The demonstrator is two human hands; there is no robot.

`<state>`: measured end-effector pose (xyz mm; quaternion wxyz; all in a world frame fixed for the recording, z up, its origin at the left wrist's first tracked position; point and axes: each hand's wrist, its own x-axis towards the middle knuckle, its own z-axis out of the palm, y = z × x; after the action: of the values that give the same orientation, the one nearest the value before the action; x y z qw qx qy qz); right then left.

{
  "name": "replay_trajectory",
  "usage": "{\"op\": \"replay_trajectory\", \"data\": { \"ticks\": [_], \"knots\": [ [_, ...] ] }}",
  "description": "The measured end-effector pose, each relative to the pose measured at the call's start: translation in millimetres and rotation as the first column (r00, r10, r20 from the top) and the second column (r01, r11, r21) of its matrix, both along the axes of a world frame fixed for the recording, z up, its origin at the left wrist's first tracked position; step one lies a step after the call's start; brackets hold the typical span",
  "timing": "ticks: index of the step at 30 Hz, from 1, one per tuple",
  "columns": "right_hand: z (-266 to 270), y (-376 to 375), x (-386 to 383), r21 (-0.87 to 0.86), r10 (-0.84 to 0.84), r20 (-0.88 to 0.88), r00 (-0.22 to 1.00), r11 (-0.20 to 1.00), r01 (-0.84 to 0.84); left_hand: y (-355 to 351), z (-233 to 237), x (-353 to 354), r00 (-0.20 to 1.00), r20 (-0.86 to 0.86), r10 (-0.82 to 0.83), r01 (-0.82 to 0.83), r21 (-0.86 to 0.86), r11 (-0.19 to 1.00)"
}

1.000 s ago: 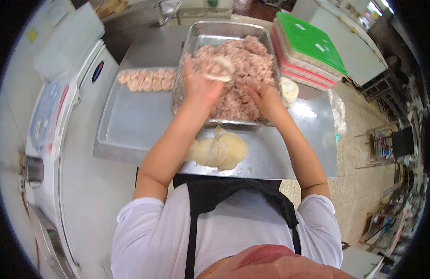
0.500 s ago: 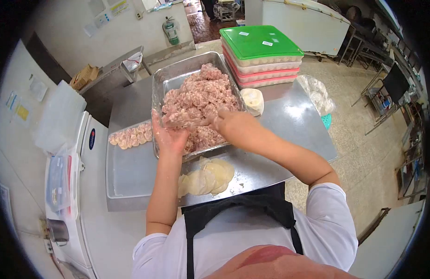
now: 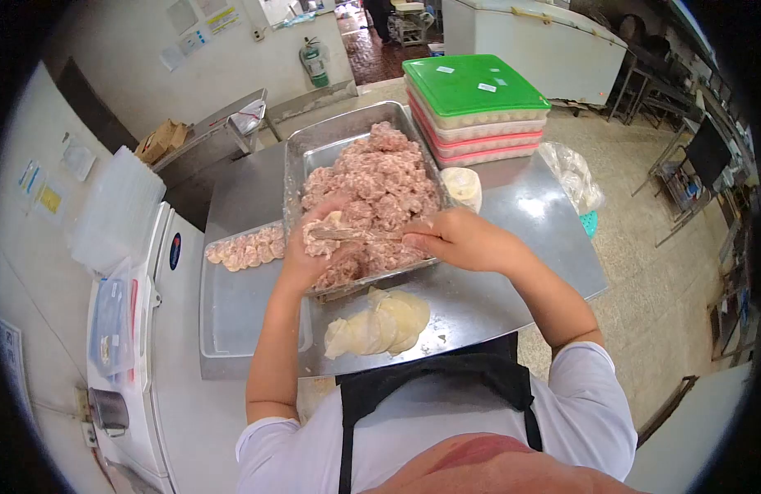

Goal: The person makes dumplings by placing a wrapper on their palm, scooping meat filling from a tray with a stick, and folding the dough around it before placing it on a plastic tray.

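Note:
My left hand (image 3: 301,262), at the left front of a deep metal pan (image 3: 293,152), is cupped around a dumpling wrapper with meat filling (image 3: 321,232) on it. In my right hand (image 3: 461,239) is a thin, flat spatula (image 3: 356,235), its far end touching that filling. Ground meat (image 3: 368,177) is heaped in the pan under both hands. A fanned pile of pale round wrappers (image 3: 380,323) lies on the table in front of the pan. Left of it, a shallow clear tray (image 3: 249,333) carries a row of filled dumplings (image 3: 245,249) along its back.
Stacked trays with a green lid (image 3: 479,85) stand behind the pan on the right. Beside them are a white block (image 3: 462,188) and a plastic bag (image 3: 570,177). The metal table (image 3: 529,239) ends at my black apron (image 3: 434,375). A white fridge (image 3: 179,329) is on the left.
My left hand's fingers have curled up around the wrapper and filling. My right hand has come lower, bringing the spatula onto the filling. The whole view has shifted slightly.

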<state>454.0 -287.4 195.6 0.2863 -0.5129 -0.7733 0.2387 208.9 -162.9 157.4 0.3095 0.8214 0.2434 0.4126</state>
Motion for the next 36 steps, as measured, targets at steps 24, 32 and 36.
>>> {"op": "replay_trajectory", "data": {
  "ticks": [24, 32, 36],
  "knots": [
    [-29, 20, 34, 0.071, -0.232, 0.222, 0.947, 0.973, 0.221, -3, -9, -10, 0.993, -0.044, -0.113, 0.095, -0.296, 0.951],
    [-51, 22, 41, 0.244, -0.215, 0.319, 0.923, 0.960, 0.139, 13, -43, 19, 0.977, -0.209, 0.043, -0.084, -0.193, 0.978],
    [-55, 12, 10, 0.436, -0.353, 0.192, 0.916, 0.867, 0.243, 25, -56, 18, 0.988, -0.149, 0.032, -0.106, -0.519, 0.848]
  ]
}}
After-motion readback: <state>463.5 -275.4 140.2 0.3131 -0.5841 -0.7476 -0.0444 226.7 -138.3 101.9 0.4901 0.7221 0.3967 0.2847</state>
